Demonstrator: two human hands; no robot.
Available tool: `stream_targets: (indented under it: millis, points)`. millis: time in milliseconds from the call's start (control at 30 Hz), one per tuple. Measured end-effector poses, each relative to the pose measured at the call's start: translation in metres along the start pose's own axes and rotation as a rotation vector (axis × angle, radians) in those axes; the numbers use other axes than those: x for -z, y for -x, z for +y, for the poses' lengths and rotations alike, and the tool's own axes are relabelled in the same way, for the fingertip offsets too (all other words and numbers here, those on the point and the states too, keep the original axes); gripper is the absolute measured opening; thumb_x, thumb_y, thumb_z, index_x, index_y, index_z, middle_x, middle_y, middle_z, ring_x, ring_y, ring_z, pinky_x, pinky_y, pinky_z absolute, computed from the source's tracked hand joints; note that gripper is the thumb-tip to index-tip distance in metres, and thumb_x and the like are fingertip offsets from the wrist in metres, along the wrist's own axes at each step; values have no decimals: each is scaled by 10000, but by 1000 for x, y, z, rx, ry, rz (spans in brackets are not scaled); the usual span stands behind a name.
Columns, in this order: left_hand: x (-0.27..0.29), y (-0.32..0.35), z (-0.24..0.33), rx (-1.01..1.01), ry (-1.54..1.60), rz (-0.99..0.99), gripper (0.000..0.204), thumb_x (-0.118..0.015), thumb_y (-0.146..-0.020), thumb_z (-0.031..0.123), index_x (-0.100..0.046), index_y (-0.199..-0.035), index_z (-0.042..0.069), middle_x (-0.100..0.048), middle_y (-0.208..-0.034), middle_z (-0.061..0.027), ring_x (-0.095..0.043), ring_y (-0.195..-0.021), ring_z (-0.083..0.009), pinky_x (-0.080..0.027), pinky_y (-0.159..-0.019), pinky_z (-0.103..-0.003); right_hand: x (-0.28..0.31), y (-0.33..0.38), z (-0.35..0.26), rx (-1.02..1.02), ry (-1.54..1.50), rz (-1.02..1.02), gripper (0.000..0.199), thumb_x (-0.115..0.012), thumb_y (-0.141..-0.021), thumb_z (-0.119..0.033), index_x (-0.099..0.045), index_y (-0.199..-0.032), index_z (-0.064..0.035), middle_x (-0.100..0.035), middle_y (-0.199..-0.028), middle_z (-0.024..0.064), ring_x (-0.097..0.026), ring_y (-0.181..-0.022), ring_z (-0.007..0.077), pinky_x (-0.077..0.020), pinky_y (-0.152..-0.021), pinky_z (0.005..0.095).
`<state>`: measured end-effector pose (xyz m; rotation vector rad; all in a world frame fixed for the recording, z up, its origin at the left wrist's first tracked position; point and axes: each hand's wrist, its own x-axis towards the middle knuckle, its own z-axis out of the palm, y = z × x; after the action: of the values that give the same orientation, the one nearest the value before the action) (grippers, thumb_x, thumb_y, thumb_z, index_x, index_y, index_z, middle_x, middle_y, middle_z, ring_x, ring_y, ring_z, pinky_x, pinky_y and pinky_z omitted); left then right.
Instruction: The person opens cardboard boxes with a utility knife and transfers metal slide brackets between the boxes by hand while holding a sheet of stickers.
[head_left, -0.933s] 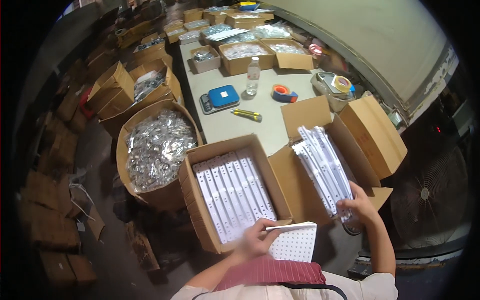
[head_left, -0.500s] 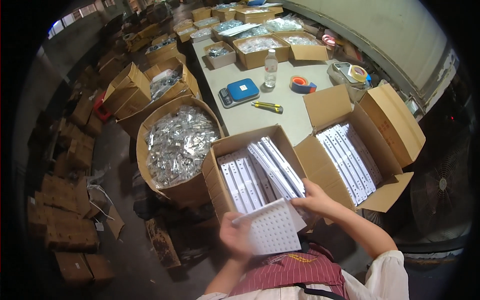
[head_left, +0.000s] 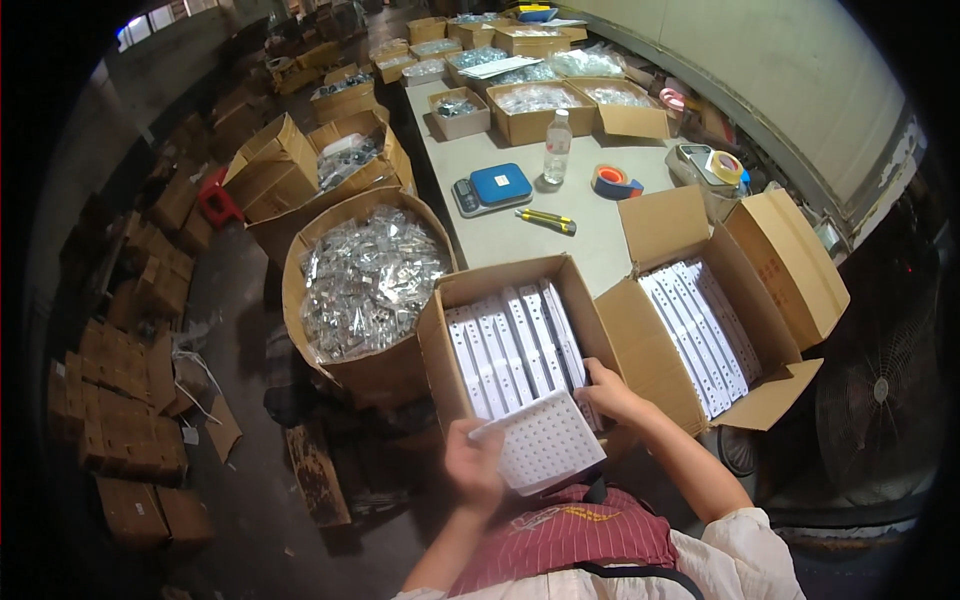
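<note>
My left hand is closed on the left edge of a white panel dotted with rows of small holes or bumps. The panel tilts over the near edge of an open cardboard box. Inside that box, white perforated strips stand in a row on edge. At the box's near right corner, my right hand grips the near end of the rightmost white strips. Its fingertips are partly hidden.
A second open carton on the right holds similar strips. To the left, a large carton is full of small clear packets. The table bears a blue scale, yellow cutters, a bottle and a tape dispenser.
The white strips at my right hand, slanted and raised before, now sit lower and in line with the others in the box. My left hand still holds the dotted panel. The view has shifted slightly.
</note>
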<state>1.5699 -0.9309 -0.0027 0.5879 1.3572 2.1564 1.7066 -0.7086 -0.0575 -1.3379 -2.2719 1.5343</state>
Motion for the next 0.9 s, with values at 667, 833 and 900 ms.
stream_targets:
  millis: [667,833,900]
  points:
    - [3,-10,0,64,127,166,195,-587,-1020,199,-546,-1057,12,-645,-954,-69,-607,-846,-127,-487,-806,-263,-35,5,-13,296,828,340,302,-601,-827,-76,-597,-1073,98,-559,-1067,179,-604,-961,329,-529,-843,360]
    - [-3,-11,1,71,180,204,179,-572,-1025,180,-560,-1069,6,-660,-980,-89,-641,-891,-157,-513,-836,-293,-19,7,-39,649,931,346,525,-596,-814,-94,-548,-1319,42,-547,-1226,190,-560,-1114,332,-457,-1003,428]
    - [-7,-10,2,78,175,192,168,-575,-1023,173,-559,-1056,9,-656,-972,-85,-636,-880,-152,-511,-833,-291,-20,14,-27,1071,956,199,459,-596,-839,-145,-601,-1289,-55,-549,-1268,142,-518,-1247,331,-352,-1159,484]
